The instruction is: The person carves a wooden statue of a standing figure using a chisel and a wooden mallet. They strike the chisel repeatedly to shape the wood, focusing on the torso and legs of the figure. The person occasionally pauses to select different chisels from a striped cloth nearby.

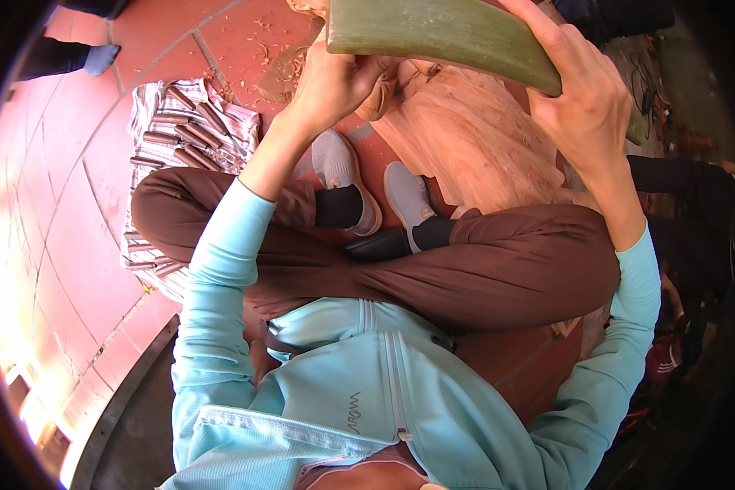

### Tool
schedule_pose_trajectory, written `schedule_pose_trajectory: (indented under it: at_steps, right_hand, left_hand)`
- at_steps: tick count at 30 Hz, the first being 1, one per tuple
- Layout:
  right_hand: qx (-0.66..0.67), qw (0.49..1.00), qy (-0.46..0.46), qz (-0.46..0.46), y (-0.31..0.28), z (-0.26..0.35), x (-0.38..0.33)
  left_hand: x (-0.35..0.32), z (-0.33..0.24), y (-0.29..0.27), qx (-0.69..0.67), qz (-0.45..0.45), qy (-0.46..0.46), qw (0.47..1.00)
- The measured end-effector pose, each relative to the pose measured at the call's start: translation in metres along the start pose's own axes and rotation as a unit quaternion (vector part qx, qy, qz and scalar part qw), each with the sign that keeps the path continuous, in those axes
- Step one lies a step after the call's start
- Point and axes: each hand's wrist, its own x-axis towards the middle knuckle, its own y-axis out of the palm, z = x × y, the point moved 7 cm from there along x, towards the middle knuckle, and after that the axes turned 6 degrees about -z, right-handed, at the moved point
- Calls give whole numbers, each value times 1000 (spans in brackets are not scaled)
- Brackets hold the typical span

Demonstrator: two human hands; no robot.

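Top centre of frame: left hand (332, 77) and right hand (584, 98) both gripping a curved green slab (441, 34) over the carved wood block (474, 139). Positioning step, seemingly; steady lowering needed. Chisels (184, 135) upper left.

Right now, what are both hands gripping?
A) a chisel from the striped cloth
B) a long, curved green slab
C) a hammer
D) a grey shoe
B: the left hand and right hand both grip the long, curved green slab, while the chisels lie untouched on the cloth.
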Motion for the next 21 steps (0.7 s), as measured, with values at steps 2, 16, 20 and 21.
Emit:
schedule_pose_trajectory:
  at_steps: [2, 16, 20, 21]
  right_hand:
    - [-8, 1000, 0, 10, -1, -1, 1]
    - [-17, 999, 28, 3, -4, -12, -5]
    - [4, 995, 56, -77, -3, -20, -12]
    - [86, 974, 102, -183, 15, -50, -46]
  left_hand:
    - [4, 0, 0, -1, 11, -13, 1000]
    - [18, -11, 8, 52, 102, -40, 993]
    - [14, 2, 12, 15, 84, -34, 996]
    - [14, -1, 20, -9, 76, -23, 997]
